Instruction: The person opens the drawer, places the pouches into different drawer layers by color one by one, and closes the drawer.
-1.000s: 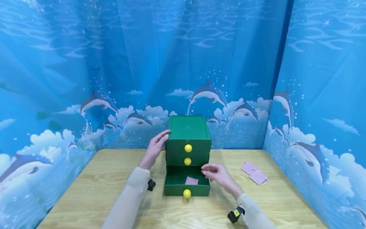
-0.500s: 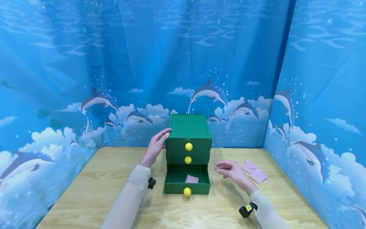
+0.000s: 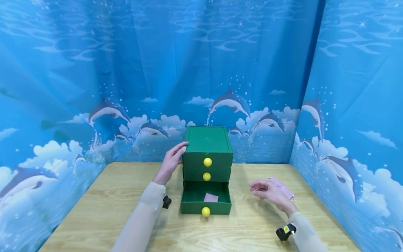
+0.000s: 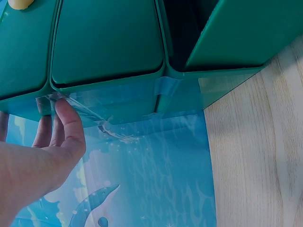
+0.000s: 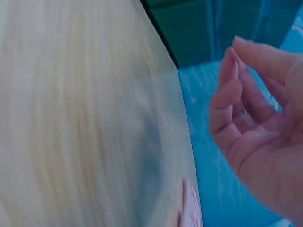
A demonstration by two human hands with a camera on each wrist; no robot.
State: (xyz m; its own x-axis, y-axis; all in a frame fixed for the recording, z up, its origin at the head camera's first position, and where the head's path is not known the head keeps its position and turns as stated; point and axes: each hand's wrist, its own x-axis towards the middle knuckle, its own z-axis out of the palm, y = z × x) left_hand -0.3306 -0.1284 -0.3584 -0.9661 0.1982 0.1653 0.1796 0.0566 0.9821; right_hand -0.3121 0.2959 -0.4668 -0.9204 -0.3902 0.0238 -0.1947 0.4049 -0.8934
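Note:
A green cabinet with yellow ball knobs stands on the table, its bottom drawer pulled out. Inside that drawer lies a small pink piece of cloth, seemingly a pouch. My left hand rests against the cabinet's upper left side, and in the left wrist view its thumb touches the side wall. My right hand is over the table right of the cabinet, fingers loosely bent around nothing. Behind it, partly covered, lie pink drawstring pouches.
The upper drawers, with knobs, are pushed in. A wooden table carries everything. Blue dolphin-print curtains close off the back and both sides. A black wrist camera sits on my right sleeve.
My right hand has moved right, from the open drawer's right edge toward the pouches on the table, now covering part of them. The left hand and the drawer stay where they were.

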